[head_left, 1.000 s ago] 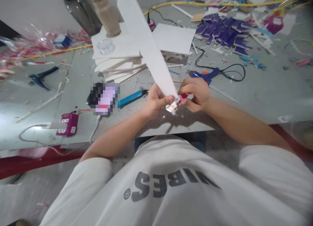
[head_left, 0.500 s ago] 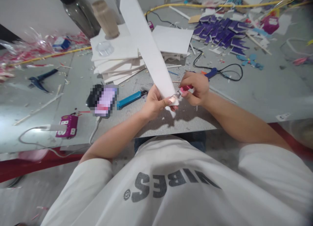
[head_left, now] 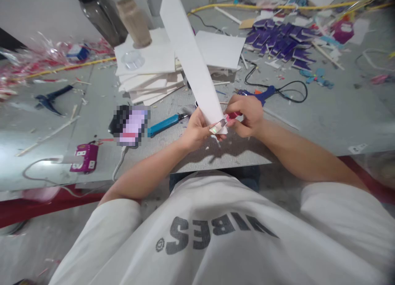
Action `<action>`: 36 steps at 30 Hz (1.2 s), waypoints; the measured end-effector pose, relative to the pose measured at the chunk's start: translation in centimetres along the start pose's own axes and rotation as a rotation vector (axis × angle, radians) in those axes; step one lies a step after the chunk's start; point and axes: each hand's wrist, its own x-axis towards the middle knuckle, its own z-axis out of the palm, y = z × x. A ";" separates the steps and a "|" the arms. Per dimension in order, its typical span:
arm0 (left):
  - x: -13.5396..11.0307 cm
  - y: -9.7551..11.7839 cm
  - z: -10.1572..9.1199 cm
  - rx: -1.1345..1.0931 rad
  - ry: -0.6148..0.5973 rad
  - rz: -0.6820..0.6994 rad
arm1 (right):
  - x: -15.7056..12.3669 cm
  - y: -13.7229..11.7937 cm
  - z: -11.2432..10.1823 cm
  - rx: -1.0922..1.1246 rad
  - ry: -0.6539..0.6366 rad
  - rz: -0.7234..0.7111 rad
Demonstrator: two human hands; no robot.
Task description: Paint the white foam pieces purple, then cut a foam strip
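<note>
A long white board strip [head_left: 194, 59] slants up and away, its near end gripped in my left hand [head_left: 199, 130], thumb on the near side. Close by on the right, my right hand [head_left: 247, 114] is closed on a small pink-red object [head_left: 233, 115], mostly covered by my fingers. This object meets the near end of the strip. A shiny flat piece [head_left: 218, 126] with a green glint lies across that end by my left thumb; whether it belongs to the pink-red object I cannot tell. A teal-handled cutter [head_left: 163, 125] rests left of my left hand.
A blue glue gun [head_left: 262, 95] with a black cord lies beyond my right hand. Behind stand stacked white boards [head_left: 148, 81] and a brown cup [head_left: 134, 22]. Purple pieces [head_left: 277, 38] are heaped at the back right. A phone [head_left: 132, 126] and magenta box [head_left: 84, 157] lie left.
My right hand has shifted slightly, and the pink-red object is now against the strip's end. The strip has swung a little to the right, and a shiny flat piece shows more plainly.
</note>
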 end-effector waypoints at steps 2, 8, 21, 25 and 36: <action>-0.1 0.2 0.1 0.009 -0.018 -0.001 | 0.2 0.0 0.1 -0.011 0.041 -0.020; -0.3 0.8 0.3 -0.014 -0.088 0.006 | 0.7 0.8 -0.2 0.004 0.120 -0.010; -0.2 0.4 0.3 -0.027 -0.058 -0.033 | 0.1 0.5 -0.2 -0.030 0.017 0.055; -0.2 0.5 0.5 -0.018 -0.075 -0.049 | 0.1 1.1 -0.5 -0.020 0.082 0.056; 0.0 0.3 0.7 -0.127 0.126 0.010 | 0.7 0.6 -0.2 -0.065 0.074 -0.036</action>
